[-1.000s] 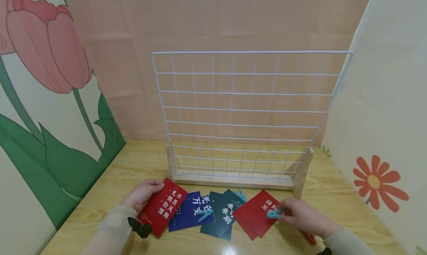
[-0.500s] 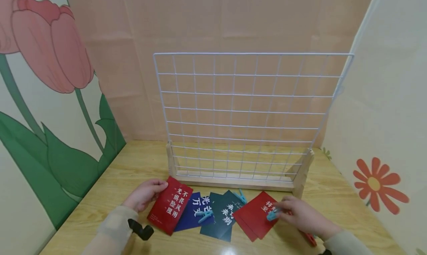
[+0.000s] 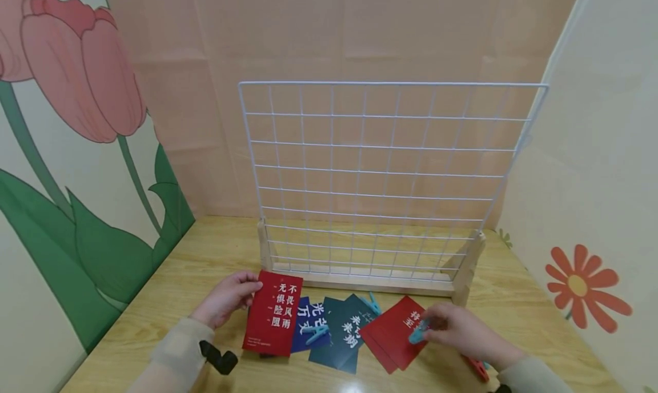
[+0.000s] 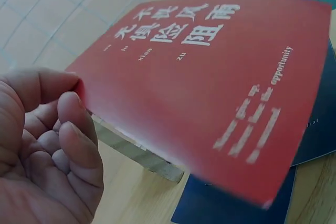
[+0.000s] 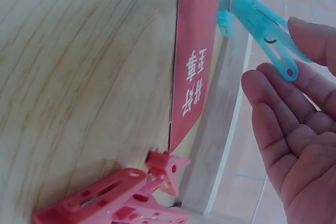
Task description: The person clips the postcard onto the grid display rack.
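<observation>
My left hand [image 3: 226, 299] pinches a red card [image 3: 272, 316] with white Chinese lettering by its left edge, between thumb and fingers. The left wrist view shows the card [image 4: 199, 87] tilted and slightly bent, overlapping dark blue cards [image 4: 231, 195]. My right hand [image 3: 462, 333] holds a light blue clothespin [image 3: 418, 331]. In the right wrist view its clothespin [image 5: 265, 32] lies between thumb and fingers, jaws pointing away from the palm. Below that hand lie two overlapping red cards [image 3: 390, 330]. Red clothespins [image 5: 105, 198] rest on the table beside them.
A white wire grid [image 3: 380, 146] stands upright in a wooden base [image 3: 360, 280] behind the cards. Dark green cards [image 3: 334, 353] and a blue card [image 3: 303, 344] lie mid-table. One light blue clothespin [image 3: 372, 303] rests by the green cards, another clothespin [image 3: 315, 331] on the blue.
The red card in my left hand has moved right and turned more upright, now covering more of the blue card. My right hand stays nearly in place, its clothespin tilting slightly.
</observation>
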Action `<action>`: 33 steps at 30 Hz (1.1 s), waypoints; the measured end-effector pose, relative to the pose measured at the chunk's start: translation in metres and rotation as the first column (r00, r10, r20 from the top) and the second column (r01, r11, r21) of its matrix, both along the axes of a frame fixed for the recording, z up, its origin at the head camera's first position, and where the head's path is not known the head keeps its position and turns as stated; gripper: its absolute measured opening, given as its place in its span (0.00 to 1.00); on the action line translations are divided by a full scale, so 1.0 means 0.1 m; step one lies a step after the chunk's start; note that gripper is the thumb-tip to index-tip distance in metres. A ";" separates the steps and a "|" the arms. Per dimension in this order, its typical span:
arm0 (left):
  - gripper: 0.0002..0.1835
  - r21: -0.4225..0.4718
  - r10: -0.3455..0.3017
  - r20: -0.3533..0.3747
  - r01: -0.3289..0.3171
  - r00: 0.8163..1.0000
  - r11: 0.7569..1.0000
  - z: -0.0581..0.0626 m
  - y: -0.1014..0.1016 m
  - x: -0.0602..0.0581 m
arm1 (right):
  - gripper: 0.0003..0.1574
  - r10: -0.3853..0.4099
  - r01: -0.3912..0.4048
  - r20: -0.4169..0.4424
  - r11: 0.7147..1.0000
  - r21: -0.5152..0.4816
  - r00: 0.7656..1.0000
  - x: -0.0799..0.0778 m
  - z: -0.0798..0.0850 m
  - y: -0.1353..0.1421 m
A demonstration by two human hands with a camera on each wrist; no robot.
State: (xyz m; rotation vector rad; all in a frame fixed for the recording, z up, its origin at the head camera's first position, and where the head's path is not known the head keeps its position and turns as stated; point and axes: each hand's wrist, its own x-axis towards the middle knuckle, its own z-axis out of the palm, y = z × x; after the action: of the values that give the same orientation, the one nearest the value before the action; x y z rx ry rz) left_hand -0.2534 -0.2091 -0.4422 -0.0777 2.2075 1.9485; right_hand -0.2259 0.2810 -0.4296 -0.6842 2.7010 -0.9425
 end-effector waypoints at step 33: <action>0.14 0.042 -0.007 -0.161 0.014 0.987 0.999 0.39 0.12 0.03 | 0.24 0.008 -0.010 -0.009 0.981 -0.195 1.000 -0.07 0.54 -0.43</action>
State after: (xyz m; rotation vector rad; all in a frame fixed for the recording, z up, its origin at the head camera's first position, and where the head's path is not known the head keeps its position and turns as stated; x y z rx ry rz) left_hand -0.2500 -0.1969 -0.4033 0.1008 2.2565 2.0630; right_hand -0.2330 0.2376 -0.3760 -0.7367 2.6324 -1.2165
